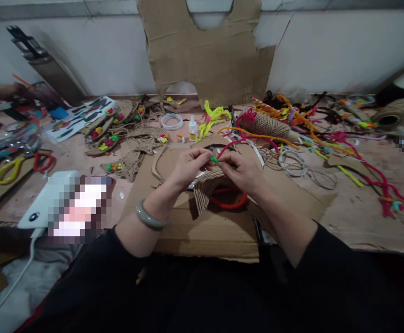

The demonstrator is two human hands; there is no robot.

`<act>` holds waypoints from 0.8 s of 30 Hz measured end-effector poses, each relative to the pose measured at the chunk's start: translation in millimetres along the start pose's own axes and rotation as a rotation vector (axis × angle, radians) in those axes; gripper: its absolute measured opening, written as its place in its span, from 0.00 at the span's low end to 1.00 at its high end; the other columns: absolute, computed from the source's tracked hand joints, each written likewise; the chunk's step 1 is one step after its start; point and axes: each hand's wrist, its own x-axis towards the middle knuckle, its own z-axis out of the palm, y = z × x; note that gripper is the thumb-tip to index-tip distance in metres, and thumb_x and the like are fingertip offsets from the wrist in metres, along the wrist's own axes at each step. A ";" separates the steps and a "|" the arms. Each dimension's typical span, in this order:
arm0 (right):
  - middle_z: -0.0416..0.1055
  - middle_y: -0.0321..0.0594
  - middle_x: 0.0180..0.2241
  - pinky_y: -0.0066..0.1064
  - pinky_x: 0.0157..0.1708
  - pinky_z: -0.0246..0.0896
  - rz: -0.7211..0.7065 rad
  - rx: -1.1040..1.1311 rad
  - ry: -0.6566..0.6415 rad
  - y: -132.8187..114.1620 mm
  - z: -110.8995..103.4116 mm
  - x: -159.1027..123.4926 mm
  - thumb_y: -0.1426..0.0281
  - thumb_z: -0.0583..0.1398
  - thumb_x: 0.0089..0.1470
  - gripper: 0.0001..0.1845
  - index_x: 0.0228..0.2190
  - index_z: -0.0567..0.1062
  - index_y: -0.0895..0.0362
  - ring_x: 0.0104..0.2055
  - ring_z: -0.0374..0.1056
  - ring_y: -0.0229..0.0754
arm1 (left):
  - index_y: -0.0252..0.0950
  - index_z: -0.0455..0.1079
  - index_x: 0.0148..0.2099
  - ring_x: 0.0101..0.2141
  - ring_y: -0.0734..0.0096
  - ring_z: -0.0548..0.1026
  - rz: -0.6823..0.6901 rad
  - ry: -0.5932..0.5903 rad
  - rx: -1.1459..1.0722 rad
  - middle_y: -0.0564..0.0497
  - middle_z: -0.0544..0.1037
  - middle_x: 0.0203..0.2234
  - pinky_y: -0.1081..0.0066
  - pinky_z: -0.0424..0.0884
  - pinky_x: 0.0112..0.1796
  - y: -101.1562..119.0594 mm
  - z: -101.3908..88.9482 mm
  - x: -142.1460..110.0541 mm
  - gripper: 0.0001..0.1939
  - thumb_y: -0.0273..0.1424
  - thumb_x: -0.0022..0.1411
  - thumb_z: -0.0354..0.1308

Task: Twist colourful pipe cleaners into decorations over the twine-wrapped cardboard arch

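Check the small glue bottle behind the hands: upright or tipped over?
Upright. The glue bottle stands on its base on the table, its tip pointing up, beside the white ring.

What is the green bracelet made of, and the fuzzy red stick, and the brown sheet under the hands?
The bracelet looks like smooth polished stone, maybe jade or glass: pale grey-green with a soft shine. The red stick seems a pipe cleaner, fuzzy fibre that bends, likely over wire. The brown sheet looks like matte cardboard with torn edges.
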 end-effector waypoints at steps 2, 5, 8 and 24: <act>0.71 0.36 0.25 0.31 0.33 0.58 0.058 -0.028 0.009 -1.6 -2.5 0.9 0.66 0.56 0.55 0.09 0.28 0.72 0.55 0.28 0.65 0.38 | 0.33 0.73 0.30 0.21 0.77 0.73 0.021 -0.001 0.022 0.52 0.77 0.20 0.75 0.68 0.26 -1.2 1.5 -0.4 0.09 0.34 0.52 0.64; 0.66 0.32 0.18 0.29 0.26 0.56 0.226 0.139 -0.057 -4.5 -4.8 2.1 0.62 0.57 0.55 0.11 0.25 0.68 0.55 0.21 0.61 0.35 | 0.33 0.74 0.30 0.22 0.76 0.73 0.105 0.009 0.101 0.52 0.77 0.19 0.74 0.70 0.28 -2.0 1.7 -1.8 0.07 0.33 0.52 0.64; 0.63 0.28 0.15 0.26 0.19 0.53 0.376 0.553 -0.184 -6.3 -6.0 2.0 0.55 0.60 0.53 0.16 0.26 0.65 0.54 0.16 0.58 0.32 | 0.34 0.75 0.31 0.23 0.75 0.73 0.226 -0.009 0.231 0.52 0.77 0.21 0.73 0.70 0.28 -0.9 -1.0 -4.9 0.07 0.33 0.53 0.63; 0.73 0.34 0.23 0.26 0.25 0.69 0.435 1.013 -0.218 -0.3 -9.9 3.4 0.53 0.63 0.52 0.19 0.35 0.71 0.56 0.22 0.70 0.34 | 0.34 0.74 0.30 0.22 0.77 0.71 0.190 -0.047 0.394 0.53 0.76 0.20 0.75 0.67 0.27 1.3 -4.3 -7.2 0.05 0.29 0.54 0.58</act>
